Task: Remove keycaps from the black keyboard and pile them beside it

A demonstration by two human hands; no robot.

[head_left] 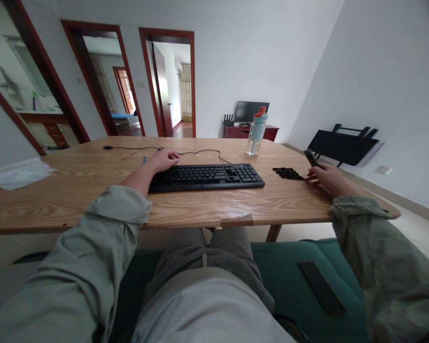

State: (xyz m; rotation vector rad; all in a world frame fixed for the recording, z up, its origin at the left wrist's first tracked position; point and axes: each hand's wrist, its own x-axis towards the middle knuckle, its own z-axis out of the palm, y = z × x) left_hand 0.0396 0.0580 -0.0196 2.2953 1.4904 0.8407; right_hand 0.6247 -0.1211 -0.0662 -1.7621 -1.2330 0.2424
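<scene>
A black keyboard (pixel 209 176) lies on the wooden table in front of me. Over its back left corner rests my left hand (pixel 164 160), fingers loosely bent and slightly apart, with nothing visible in them. A small blue item (pixel 144 160), partly hidden, lies just behind my left wrist. At the table's right side, my right hand (pixel 325 178) is closed on a dark elongated object (pixel 311 158), tilted up to the left; its exact kind is unclear. Just left of my right fingers is a cluster of small black pieces (pixel 288 173) resembling keycaps.
A clear bottle with a red lid (pixel 256 132) stands behind the keyboard's right end. A thin cable (pixel 200 151) runs across the wooden table (pixel 103 205). White plastic (pixel 19 172) lies at the left. A dark flat slab (pixel 322 287) rests on the green seat (pixel 279 267).
</scene>
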